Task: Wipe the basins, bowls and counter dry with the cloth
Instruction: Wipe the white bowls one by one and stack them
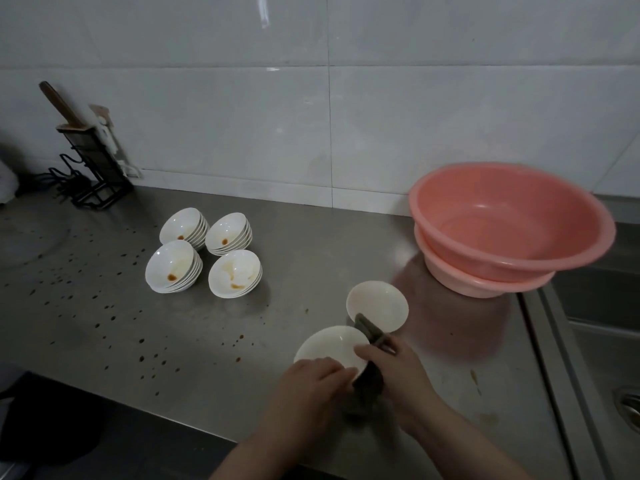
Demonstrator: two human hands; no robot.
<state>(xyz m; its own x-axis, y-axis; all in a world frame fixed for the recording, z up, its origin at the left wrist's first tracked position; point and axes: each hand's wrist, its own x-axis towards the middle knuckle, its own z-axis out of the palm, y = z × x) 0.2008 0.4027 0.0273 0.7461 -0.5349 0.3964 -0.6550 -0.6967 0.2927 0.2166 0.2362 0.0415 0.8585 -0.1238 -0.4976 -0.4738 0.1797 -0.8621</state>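
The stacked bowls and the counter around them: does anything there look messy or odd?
Yes. The four stacks of white bowls have brown residue pooled in their top bowls, and dark drops speckle the steel counter left of and in front of them. A brownish smear also marks the counter near the sink.

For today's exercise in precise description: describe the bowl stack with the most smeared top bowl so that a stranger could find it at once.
Start at the pink basins on the right of the steel counter, then look left to the four stacks of white bowls. The one wanted is the near right stack, closest to the hands. Its top bowl carries broad brown smears, while the other three show only one small spot.
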